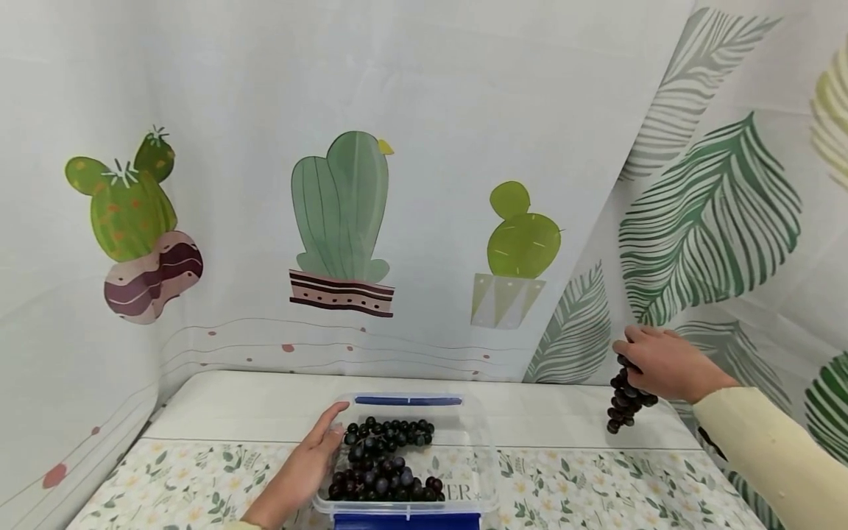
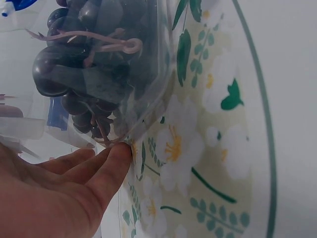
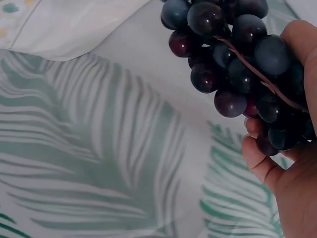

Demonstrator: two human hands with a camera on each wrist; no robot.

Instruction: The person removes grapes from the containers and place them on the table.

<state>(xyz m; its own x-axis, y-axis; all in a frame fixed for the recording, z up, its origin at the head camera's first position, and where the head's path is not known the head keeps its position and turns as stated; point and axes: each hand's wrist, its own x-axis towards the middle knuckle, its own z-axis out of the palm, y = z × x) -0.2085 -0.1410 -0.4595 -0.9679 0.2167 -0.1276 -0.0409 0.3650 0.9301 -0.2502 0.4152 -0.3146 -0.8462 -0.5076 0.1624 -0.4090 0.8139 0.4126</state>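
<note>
A bunch of dark grapes (image 1: 626, 405) hangs from my right hand (image 1: 676, 362), which holds it by its upper end above the right side of the table. In the right wrist view, the fingers curl round the same bunch, and a reddish-brown stem runs along its grapes (image 3: 242, 74). A clear plastic box (image 1: 488, 456) with blue clips stands in front of me, with more dark grapes (image 1: 380, 467) lying in its left and middle part. My left hand (image 1: 298, 471) rests against the box's left side, its fingers fairly straight in the left wrist view.
The table has a floral cloth (image 1: 199, 478) with a plain white strip (image 1: 265, 405) along its far side. Behind it hangs a white curtain (image 1: 437, 147) printed with cacti and leaves. A blue clip (image 1: 407, 521) hangs at the box's near side.
</note>
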